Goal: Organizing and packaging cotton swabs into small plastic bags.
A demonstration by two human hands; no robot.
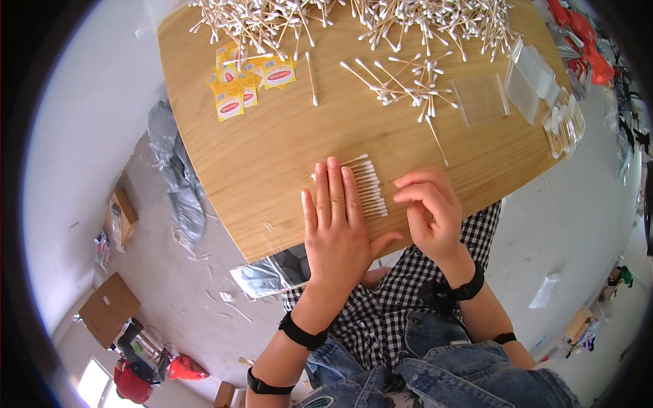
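A neat row of cotton swabs lies side by side near the front edge of the wooden table. Flat across its left part rests my left hand, fingers stretched out and thumb spread to the right, covering the swabs' other ends. Just right of the row hovers my right hand, its fingers loosely bent and apart, with nothing visible in it. Farther back sits a loose scatter of cotton swabs, and a single swab lies between it and my right hand.
Large heaps of swabs cover the far edge. Yellow printed cards lie at the back left beside a lone swab. Toward the right are a clear plastic bag, more clear bags and bagged swabs. Grey plastic lies on the floor.
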